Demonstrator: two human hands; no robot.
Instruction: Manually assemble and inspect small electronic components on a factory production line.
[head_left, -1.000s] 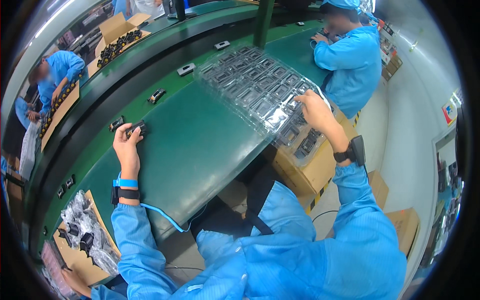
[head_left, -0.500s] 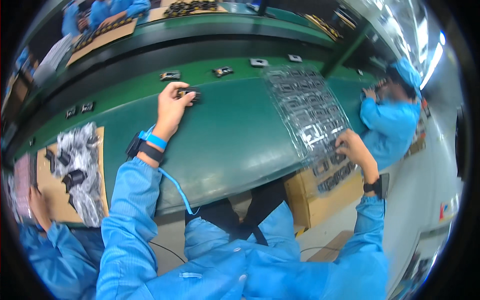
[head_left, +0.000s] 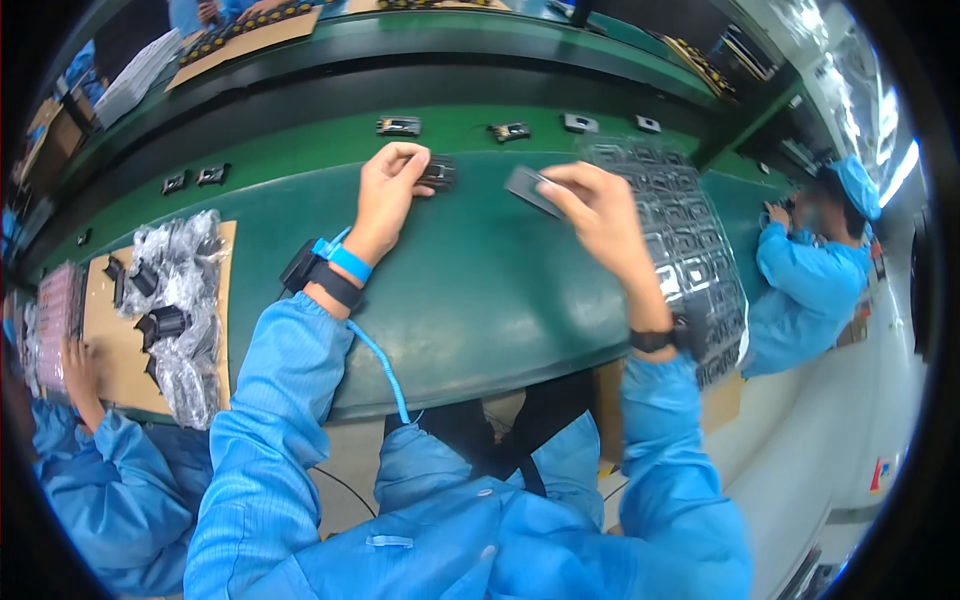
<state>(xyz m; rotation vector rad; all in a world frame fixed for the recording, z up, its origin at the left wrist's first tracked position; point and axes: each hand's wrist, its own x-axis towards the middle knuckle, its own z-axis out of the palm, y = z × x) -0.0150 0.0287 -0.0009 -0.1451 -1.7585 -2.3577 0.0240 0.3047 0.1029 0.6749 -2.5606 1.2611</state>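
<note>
Head camera: the left hand (head_left: 388, 198) had its grip closed on a small black boxy device (head_left: 439, 172), near the far edge of the dark green surface (head_left: 480, 290). Farther right, the right hand (head_left: 600, 215) had its grip pinched on a flat dark-grey rectangular piece (head_left: 530, 190), beside a clear plastic compartmented tray (head_left: 733, 290).

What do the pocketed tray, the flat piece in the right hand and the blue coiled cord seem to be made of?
Pocketed tray: clear, glossy plastic, by its glints and see-through pockets.
Flat piece in the right hand: dark grey, low sheen; perhaps plastic, though coated metal could look alike.
Blue coiled cord: probably plastic-coated, judging by its even colour.
</note>
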